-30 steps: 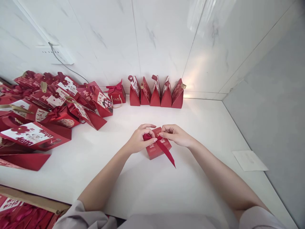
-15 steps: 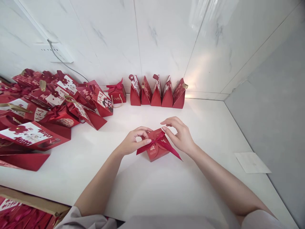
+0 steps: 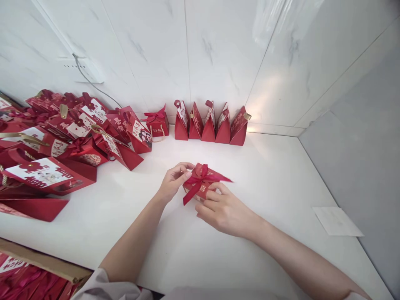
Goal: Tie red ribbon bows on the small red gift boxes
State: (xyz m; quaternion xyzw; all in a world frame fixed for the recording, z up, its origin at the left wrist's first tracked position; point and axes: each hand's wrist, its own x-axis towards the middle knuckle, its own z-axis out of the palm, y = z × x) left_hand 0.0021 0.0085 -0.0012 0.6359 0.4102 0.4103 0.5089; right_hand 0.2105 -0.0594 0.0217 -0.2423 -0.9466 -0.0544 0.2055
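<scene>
A small red gift box, tied on top with a dark red ribbon bow, is between my two hands above the white table. My left hand pinches its left corner, thumb on the upper face and fingers along the far side. On the near right side, my right hand has its curled fingers against the box and covers part of it. One ribbon tail points right and the other hangs toward me. The underside of the box is hidden.
Several red triangular boxes stand in a row by the wall, beside a small red box with a bow. Many more red boxes crowd the left. A carton is at lower left, a white paper at right.
The gift box has turned, so its ribbon tails point differently. My right hand has come down from the far right corner to the near side. My left hand stays at the left side.
</scene>
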